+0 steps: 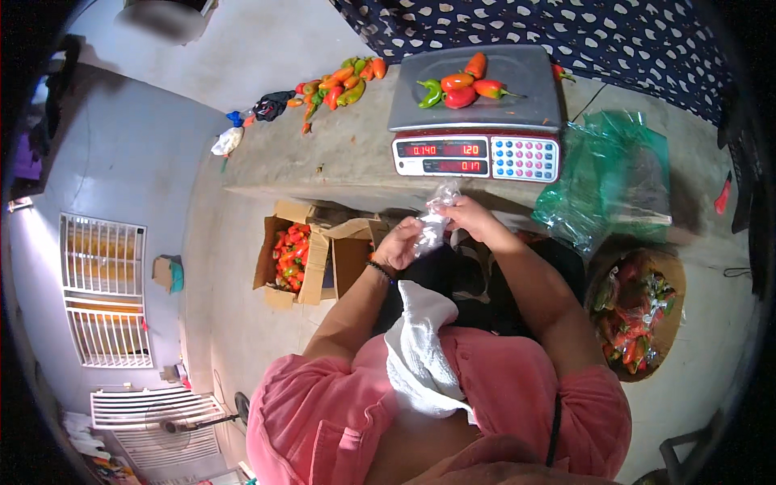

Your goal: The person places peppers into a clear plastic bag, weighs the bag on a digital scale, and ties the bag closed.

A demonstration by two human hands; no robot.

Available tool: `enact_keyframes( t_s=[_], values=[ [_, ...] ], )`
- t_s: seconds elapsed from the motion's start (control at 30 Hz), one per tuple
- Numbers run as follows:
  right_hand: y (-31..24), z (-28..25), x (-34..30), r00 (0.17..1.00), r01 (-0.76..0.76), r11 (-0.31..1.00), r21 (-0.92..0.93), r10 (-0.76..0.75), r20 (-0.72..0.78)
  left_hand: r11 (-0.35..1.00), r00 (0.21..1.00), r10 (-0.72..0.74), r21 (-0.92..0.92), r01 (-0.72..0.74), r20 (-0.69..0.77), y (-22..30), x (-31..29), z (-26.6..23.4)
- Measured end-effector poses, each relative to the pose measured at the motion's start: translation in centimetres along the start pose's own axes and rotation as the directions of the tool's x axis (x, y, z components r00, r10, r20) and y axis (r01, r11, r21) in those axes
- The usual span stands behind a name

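Between my two hands is a clear plastic bag (434, 228), crumpled and held just in front of the counter edge. My left hand (398, 242) grips its lower left side, with a dark beaded bracelet on the wrist. My right hand (471, 217) pinches the bag near its upper right. Right beyond them stands a digital scale (477, 156) with lit red displays and a keypad. On its grey pan (420, 73) lie several peppers: a green pepper (431, 93), a red pepper (460, 97) and some orange ones (457, 82).
A pile of mixed peppers (331, 89) lies on the counter (364, 153) left of the scale. Green plastic bags (598, 170) lie to its right. Below left, a cardboard box (267, 250) holds red peppers; another open box (347, 259) adjoins it. A round container (667, 339) of bagged peppers stands at right.
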State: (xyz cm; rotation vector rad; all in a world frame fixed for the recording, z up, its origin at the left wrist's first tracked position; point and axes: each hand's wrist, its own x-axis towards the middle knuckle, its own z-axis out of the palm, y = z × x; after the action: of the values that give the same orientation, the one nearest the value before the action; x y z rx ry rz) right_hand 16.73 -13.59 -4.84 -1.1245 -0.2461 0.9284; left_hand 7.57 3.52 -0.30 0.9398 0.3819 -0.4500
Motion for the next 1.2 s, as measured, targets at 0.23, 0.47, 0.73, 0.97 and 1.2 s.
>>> enact_keyframes(
  t_s=[0.23,0.47,0.73,0.97,1.2],
  values=[
    [-2.2,0.4,-0.8,1.000,0.025,0.997,0.078,-0.023,-0.016,0.984,1.000,-0.013,-0.179,0.011,-0.005,0.4,-1.0,0.6],
    [-1.5,-0.9,-0.2,0.976,0.030,0.990,0.136,0.000,-0.216,0.988,0.990,0.049,-0.150,-0.029,0.131,0.4,-1.0,-0.9],
    [-1.0,-1.1,0.2,0.993,0.085,0.848,0.524,-0.028,-0.116,0.998,0.990,0.065,-0.001,-0.066,-0.123,1.6,-3.4,-1.5],
    [0.2,-0.1,0.7,0.996,0.041,0.897,0.441,-0.005,-0.084,0.973,0.975,0.083,-0.194,-0.124,-0.207,2.0,-3.6,-4.7],
    [3.5,-4.3,0.7,0.972,-0.158,0.846,-0.509,0.042,-0.231,0.978,0.484,0.195,0.133,-0.159,-0.853,-2.6,-6.3,-22.4]
  ],
)
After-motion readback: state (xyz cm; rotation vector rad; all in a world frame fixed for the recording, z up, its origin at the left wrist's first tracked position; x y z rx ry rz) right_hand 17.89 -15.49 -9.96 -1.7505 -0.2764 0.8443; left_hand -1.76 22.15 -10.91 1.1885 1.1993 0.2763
